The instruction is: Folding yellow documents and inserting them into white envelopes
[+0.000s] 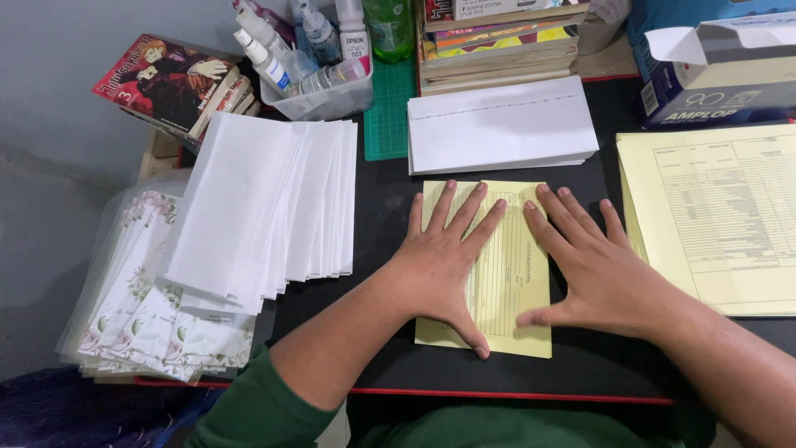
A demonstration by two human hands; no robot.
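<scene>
At the middle of the frame a folded yellow form lies on the black desk mat, and both hands press flat on it. The left hand is spread wide, palm down, fingers fanned over the sheet's left half, so much of the printed grid beneath is hidden; it grips nothing. The right hand is also open and flat, its thumb stretched left across the paper's lower right part while its fingers overhang the sheet's right edge onto the mat; it holds nothing either. The fine print on the form is too small to make out. Just above, toward upper centre, sits a stack of white envelopes, flaps facing up. To the left a fanned pile of white envelopes overlaps a stack of floral cards in clear sleeves, whose lower edges are partly lost at the desk's rim. At the right edge a stack of yellow forms is cut off by the frame. In the upper left, a clear tub of ink bottles and a comic book show only partly, as do the stacked books and the opened carton along the top. Green sleeves cover the forearms at the bottom.
</scene>
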